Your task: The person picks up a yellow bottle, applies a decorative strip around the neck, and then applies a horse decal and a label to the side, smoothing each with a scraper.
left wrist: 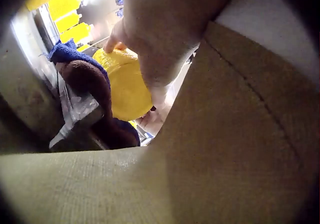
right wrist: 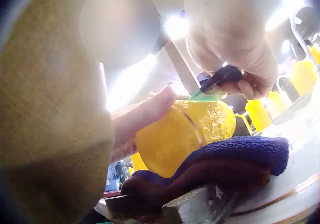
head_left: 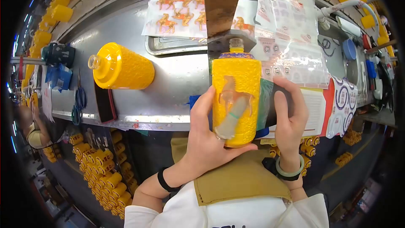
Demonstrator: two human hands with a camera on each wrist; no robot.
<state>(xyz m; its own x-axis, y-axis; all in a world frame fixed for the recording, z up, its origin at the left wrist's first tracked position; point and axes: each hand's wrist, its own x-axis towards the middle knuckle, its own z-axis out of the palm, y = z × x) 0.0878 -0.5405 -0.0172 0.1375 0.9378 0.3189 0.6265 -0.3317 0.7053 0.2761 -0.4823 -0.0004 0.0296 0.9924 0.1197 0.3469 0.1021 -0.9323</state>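
Observation:
In the head view, a textured yellow bottle [head_left: 253, 84] with a clear glass neck stands upright before me. Its face carries a horse decal [head_left: 228, 88] and a pale patch with a green band lower down. My left hand [head_left: 204, 141] grips the bottle low on its left side, the thumb reaching round near the base. My right hand [head_left: 292, 120] holds a scraper [right wrist: 225, 76] with a black handle and green blade. In the right wrist view, the blade edge is right at the bottle's surface. A blue towel [right wrist: 250, 146] over a support lies under the bottle.
A second yellow bottle [head_left: 130, 67] lies on its side on the metal table [head_left: 173, 76]. Horse decal sheets [head_left: 175, 14] lie on a tray behind. A brown post [head_left: 221, 4] rises ahead. Plastic-bagged sheets [head_left: 291, 55] are at the right, blue scissors [head_left: 79, 101] at the left.

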